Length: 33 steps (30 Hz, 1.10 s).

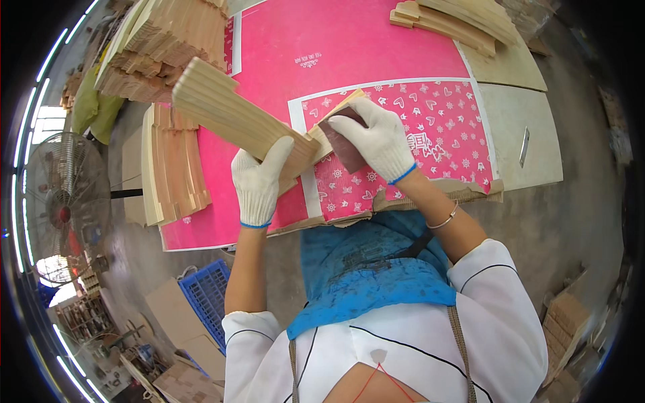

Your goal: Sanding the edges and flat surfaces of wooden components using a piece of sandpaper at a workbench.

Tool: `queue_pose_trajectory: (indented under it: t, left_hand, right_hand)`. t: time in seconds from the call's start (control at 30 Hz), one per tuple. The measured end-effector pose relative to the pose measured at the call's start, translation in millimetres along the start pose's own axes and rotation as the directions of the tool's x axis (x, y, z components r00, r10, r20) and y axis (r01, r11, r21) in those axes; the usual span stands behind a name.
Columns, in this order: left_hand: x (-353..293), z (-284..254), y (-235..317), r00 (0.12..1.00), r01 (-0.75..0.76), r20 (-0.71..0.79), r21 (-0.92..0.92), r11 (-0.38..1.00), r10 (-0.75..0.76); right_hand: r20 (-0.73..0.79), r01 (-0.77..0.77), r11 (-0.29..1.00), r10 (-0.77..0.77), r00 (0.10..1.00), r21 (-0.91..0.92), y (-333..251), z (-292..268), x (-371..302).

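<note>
Two gloved hands, left hand (259, 181) and right hand (377, 138), at slat (235, 117) end edge.

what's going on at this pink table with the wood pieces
A person in white work gloves is working on a bundle of thin wooden slats. The left hand grips the bundle from below, tilted up over the pink-covered table. The right hand presses a dark reddish sanding sheet against its near end. More slat stacks lie at the table's left side and far corners.
</note>
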<state>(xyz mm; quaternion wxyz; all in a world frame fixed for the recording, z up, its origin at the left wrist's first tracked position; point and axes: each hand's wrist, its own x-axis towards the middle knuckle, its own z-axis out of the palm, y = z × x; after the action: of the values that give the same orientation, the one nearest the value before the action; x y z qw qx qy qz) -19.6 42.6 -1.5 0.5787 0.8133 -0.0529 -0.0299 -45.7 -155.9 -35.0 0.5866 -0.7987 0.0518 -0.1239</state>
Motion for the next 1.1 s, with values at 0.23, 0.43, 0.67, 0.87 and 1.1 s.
queue_pose_trajectory:
  t: [0.23, 0.43, 0.67, 0.87, 1.1]
  left_hand:
    - [-8, 10, 15, 0.999, 0.028, -0.032, -0.111, 0.993, -0.032]
    - [-39, 22, 43, 0.960, -0.219, 0.166, -0.045, 0.975, 0.223]
    - [-32, -7, 30, 0.997, -0.083, -0.009, -0.087, 0.993, 0.083]
    - [-38, 6, 30, 0.950, -0.306, -0.026, 0.137, 0.942, 0.312]
    - [-66, 23, 34, 0.772, -0.634, 0.284, 0.282, 0.720, 0.569]
  right_hand:
    - [-0.006, 0.201, 0.943, -0.211, 0.978, -0.266, -1, 16, 7]
    - [0.010, 0.103, 0.863, -0.113, 0.994, -0.494, -5, 19, 47]
    - [0.002, -0.031, 0.999, 0.031, 1.000, 0.036, -27, -21, 10]
    - [0.086, 0.485, 0.686, -0.529, 0.844, -0.542, -17, 12, 0]
    - [0.194, 0.398, 0.837, -0.349, 0.917, -0.375, -39, 20, 17]
